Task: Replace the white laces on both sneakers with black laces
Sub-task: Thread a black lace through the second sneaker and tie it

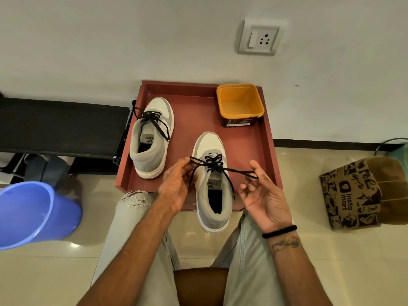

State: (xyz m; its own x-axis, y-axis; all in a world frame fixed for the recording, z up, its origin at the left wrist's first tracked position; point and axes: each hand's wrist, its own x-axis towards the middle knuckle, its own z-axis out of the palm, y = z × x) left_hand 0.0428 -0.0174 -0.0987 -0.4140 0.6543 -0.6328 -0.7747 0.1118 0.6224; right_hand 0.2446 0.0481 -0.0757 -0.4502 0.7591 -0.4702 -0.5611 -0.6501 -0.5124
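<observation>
Two white and grey sneakers stand on a red tray [254, 149], toes toward the wall. The far left sneaker [152, 138] carries a black lace [154, 122] tied over its tongue. The near sneaker [213, 184] hangs over the tray's front edge and has a black lace [213, 164] through its eyelets. My left hand [176, 184] pinches a loop of that lace on the shoe's left side. My right hand [262, 193], palm up, holds the other loop [247, 173] with thumb and fingers, pulled out to the right.
An open yellow tub [239, 104] sits in the tray's far right corner. A blue bucket [33, 215] stands on the floor at the left, a printed paper bag [353, 193] at the right. A dark bench [59, 127] lies left of the tray. No white laces are in view.
</observation>
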